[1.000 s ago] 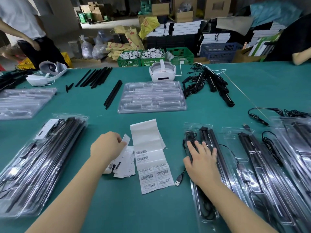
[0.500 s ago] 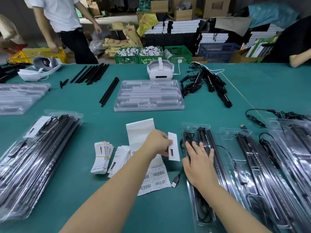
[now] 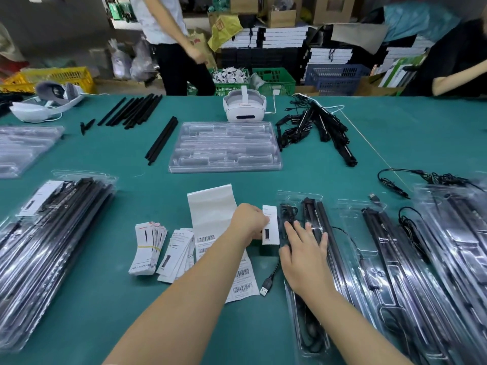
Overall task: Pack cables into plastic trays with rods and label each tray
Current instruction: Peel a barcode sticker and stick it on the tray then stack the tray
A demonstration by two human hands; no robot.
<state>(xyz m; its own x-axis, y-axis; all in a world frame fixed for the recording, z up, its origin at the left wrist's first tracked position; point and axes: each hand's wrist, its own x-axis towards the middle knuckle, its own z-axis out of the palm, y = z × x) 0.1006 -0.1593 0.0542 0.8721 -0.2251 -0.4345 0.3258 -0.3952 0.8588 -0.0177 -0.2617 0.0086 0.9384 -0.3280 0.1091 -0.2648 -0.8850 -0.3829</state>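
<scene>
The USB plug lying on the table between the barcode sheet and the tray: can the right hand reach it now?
Probably yes. The USB plug lies uncovered just left of the right hand, which only rests flat on the tray and holds nothing. The left hand holds a label farther up, out of the way.

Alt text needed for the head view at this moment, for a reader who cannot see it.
The left hand pinches a white label card beside a clear tray of black rods and cable, which the right hand presses flat on a green table. Label bundles and barcode sheets lie left of it.
</scene>
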